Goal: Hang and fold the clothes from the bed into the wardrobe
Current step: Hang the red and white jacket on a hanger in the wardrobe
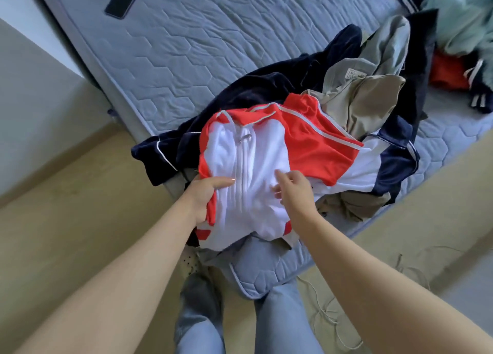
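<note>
A white zip-front sports jacket with red-orange shoulder panels and pale piping [248, 177] lies bunched at the near corner of a bed with a grey-blue quilted mattress stitched in hexagons [186, 47], its closed zip running down the middle and its lower edge hanging over the mattress corner. The left hand [206, 196] grips the jacket's left side, the thumb lying flat across the white front and the fingers tucked out of sight beneath the red edge. The right hand [294, 191] rests on the white front just right of the zip, palm down, its fingers bent and pressing into the cloth; whether they pinch a fold I cannot tell. Both bare forearms reach in from the bottom corners and converge on the jacket. Under and behind the jacket spreads a dark navy velvety garment with thin white piping [253, 87], one part trailing over the bed's left edge. To the right lies a crumpled beige-khaki garment [365, 103] with a grey one above it, and a navy-and-white panelled piece [394, 156] touches the jacket's right side. Farther off, at the top right, sits a separate heap of pale mint fleece [464, 17] over something orange. A black smartphone [122, 0] lies face up near the far left edge of the mattress, well apart from the clothes. Below, legs in light blue jeans [280, 321] stand on a pale yellowish floor [80, 207].
</note>
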Motion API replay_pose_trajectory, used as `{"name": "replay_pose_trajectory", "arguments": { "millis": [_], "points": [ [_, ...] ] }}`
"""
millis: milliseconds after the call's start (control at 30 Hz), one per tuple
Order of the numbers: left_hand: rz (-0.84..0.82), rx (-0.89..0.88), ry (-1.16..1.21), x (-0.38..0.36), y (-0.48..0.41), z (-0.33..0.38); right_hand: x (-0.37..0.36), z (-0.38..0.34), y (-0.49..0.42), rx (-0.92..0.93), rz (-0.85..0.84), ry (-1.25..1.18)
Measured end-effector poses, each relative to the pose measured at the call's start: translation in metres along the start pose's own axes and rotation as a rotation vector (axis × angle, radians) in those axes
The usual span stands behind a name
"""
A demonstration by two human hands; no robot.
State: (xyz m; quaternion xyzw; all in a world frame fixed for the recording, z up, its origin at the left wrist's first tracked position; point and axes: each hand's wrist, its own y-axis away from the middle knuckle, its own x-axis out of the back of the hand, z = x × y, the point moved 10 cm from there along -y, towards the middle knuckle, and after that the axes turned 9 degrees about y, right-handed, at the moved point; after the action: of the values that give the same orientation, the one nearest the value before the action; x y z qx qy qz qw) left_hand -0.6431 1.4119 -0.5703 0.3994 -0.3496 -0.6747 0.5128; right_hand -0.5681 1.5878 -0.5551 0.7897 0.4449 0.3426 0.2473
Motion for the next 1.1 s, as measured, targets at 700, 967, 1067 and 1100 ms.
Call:
{"name": "replay_pose_trajectory", "arguments": {
  "millis": [700, 967, 1067, 1100],
  "points": [
    [-0.082, -0.186, 0.240, 0.166, 0.123, 0.092, -0.169, -0.113, 0.139, -0.083, -0.240, -0.745],
    [-0.256, -0.268, -0.009, 0.205, 0.191, 0.108, -0.206, -0.172, 0.205, 0.084, -0.429, -0.641],
    [-0.199, -0.166, -0.078, 0.220, 0.205, 0.101, -0.215, -0.189, 0.235, 0.107, -0.595, -0.663],
    [-0.180, -0.129, -0.042, 0.223, 0.211, 0.098, -0.220, -0.190, 0.242, 0.131, -0.635, -0.633]
  ]
}}
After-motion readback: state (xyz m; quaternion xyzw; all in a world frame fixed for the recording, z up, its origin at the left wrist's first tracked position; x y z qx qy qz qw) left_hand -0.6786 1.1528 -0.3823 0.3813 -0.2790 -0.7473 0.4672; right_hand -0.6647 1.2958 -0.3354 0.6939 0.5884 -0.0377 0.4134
